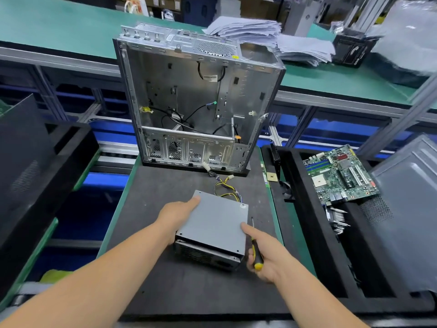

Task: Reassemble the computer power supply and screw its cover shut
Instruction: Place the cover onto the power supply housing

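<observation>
The left hand (176,215) lay flat, steadying the power supply (212,229); the right hand (262,253) gripped a screwdriver (255,247), forefinger pressing the cover down.

There is only one view, from a camera on the person's head. It looks forward and steeply down, close over the black mat (165,268). Its wide angle also takes in the far green bench (71,27) behind.
</observation>
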